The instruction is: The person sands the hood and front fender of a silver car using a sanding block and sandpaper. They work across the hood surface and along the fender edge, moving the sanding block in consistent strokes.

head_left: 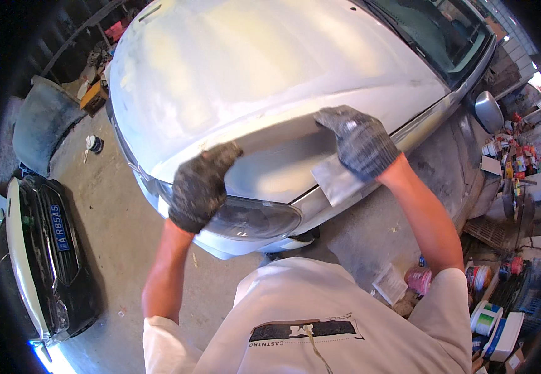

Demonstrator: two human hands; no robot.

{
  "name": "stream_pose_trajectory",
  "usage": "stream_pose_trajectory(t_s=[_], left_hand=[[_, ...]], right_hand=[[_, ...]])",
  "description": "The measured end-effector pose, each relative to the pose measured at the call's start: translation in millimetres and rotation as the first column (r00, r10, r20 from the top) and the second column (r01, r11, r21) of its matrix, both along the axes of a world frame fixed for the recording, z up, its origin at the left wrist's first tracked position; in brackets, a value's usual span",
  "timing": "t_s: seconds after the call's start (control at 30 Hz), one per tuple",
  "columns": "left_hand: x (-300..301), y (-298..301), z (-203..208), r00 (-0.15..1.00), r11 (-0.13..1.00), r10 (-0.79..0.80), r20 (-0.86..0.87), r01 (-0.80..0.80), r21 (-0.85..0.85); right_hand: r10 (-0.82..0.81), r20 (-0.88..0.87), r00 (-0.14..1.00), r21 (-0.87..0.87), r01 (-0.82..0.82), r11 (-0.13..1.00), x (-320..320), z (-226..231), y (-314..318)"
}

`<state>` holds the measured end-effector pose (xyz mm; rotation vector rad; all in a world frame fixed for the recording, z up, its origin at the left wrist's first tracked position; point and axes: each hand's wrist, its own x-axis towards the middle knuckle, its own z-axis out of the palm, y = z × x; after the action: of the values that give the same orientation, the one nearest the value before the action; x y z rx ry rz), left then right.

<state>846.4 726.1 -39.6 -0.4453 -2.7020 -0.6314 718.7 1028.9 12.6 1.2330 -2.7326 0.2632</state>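
Both my hands wear dark knitted work gloves and are raised over the near front corner of a car's pale hood (245,68). My left hand (198,184) is closed above the headlight (255,218), thumb and fingers bent together toward the right. My right hand (359,142) curls its fingers inward above the seam of hood and fender. A pale curved band spans the space between my fingertips, with a shaded grey area below it. Whether that is a held strip or the hood's own crease, I cannot tell. A grey flat sheet (340,179) sticks out under my right palm.
Yellowish filler patches mark the hood. At left, a detached front bumper (55,240) and a grey panel (43,121) stand on the concrete floor near a small can (94,144). Cluttered tins, tapes and tools line the right side, beyond the car's wing mirror (488,112).
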Motion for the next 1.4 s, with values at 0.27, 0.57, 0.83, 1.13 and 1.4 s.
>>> stream_pose_trajectory(t_s=[0.27, 0.57, 0.83, 1.13, 1.4], left_hand=[[-32, -7, -2, 0.999, 1.000, -0.004, -0.037, 0.004, -0.018], [1, 8, -1, 0.995, 0.994, -0.096, 0.021, 0.095, 0.044], [44, 31, -8, 0.997, 0.989, -0.064, 0.034, 0.068, -0.128], [67, 31, -14, 0.987, 0.980, -0.143, 0.080, 0.152, -0.129], [82, 38, 3, 0.970, 0.967, -0.211, 0.122, 0.225, -0.115]], right_hand=[[-0.082, 0.054, 0.995, 0.085, 0.077, 0.993, -31, -9, -28], [-0.080, 0.093, 0.992, 0.075, 0.073, 0.995, 16, -12, 3], [-0.138, 0.024, 0.990, 0.037, 0.137, 0.990, 73, -38, 32], [-0.252, 0.070, 0.965, -0.040, 0.255, 0.966, 129, -51, 39], [-0.204, 0.164, 0.965, -0.129, 0.226, 0.966, 147, -38, 47]])
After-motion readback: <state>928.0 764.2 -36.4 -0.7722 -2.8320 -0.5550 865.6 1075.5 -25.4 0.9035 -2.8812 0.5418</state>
